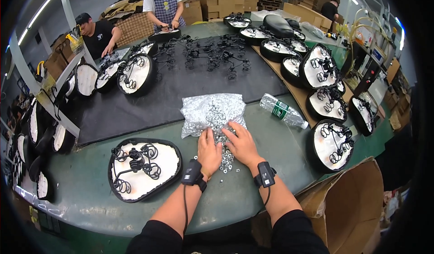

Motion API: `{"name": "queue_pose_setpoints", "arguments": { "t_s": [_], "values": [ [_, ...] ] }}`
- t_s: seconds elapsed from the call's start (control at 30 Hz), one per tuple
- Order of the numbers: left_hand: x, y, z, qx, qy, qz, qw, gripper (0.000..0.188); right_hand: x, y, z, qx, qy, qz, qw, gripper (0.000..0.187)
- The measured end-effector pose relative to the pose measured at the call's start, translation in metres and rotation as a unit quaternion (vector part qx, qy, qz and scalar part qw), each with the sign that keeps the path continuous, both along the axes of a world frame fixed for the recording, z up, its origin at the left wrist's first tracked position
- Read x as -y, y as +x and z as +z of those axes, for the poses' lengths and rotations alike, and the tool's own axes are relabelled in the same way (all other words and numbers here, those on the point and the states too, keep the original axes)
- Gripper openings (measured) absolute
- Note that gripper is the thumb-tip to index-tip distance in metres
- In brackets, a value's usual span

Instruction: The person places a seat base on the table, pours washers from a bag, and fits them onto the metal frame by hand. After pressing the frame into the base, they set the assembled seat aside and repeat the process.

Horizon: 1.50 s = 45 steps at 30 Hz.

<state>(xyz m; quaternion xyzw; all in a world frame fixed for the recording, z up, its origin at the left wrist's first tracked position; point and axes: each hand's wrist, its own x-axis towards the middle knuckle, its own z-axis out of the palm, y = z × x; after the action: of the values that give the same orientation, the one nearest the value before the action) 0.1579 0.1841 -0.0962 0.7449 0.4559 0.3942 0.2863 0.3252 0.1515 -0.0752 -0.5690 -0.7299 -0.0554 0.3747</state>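
Observation:
A clear plastic bag (192,113) full of small metal nuts lies on the workbench in front of me. Loose nuts (227,161) spill from its near side down between my wrists. At the bag's near left edge, my left hand (209,154) rests with its fingers stretched toward the nuts. My right hand (243,146) reaches in from the other side, fingers spread against the bag and the pile. Neither hand visibly grips anything. Left of my forearm lies an upturned saddle (167,163) with a white underside and a black coil-spring frame on it.
A clear water bottle (282,110) lies right of the bag. More saddles (329,145) stand stacked along the right, others at the left. Black spring frames (233,57) cover the dark mat (113,118). An open cardboard box (352,204) stands near right. Co-workers work across the bench.

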Motion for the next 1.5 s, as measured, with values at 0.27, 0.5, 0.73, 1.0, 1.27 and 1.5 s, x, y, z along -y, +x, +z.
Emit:
{"name": "queue_pose_setpoints", "arguments": {
  "t_s": [0.27,0.5,0.73,1.0,1.27,1.5],
  "values": [
    [0.051,-0.016,0.013,-0.320,0.110,-0.067,0.939,0.073,0.045,-0.024,-0.006,0.006,-0.079,0.015,0.997,0.046],
    [0.089,-0.081,0.068,-0.273,0.181,-0.125,0.936,0.043,0.073,-0.020,-0.009,-0.043,-0.056,0.001,0.997,0.035],
    [0.135,-0.215,0.066,-0.210,0.155,0.147,0.954,0.045,0.150,-0.051,0.025,-0.226,-0.076,-0.069,0.969,0.015],
    [0.122,-0.269,0.053,-0.150,0.241,0.070,0.956,0.020,0.175,-0.065,0.009,-0.235,-0.076,-0.092,0.965,0.012],
    [0.128,-0.324,0.064,-0.142,0.286,0.179,0.931,0.022,0.151,-0.089,-0.005,-0.094,-0.119,-0.094,0.984,0.011],
    [0.201,-0.244,0.069,-0.154,0.223,0.053,0.961,0.028,0.127,-0.077,0.019,-0.260,-0.343,-0.149,0.890,0.019]
  ]
}}
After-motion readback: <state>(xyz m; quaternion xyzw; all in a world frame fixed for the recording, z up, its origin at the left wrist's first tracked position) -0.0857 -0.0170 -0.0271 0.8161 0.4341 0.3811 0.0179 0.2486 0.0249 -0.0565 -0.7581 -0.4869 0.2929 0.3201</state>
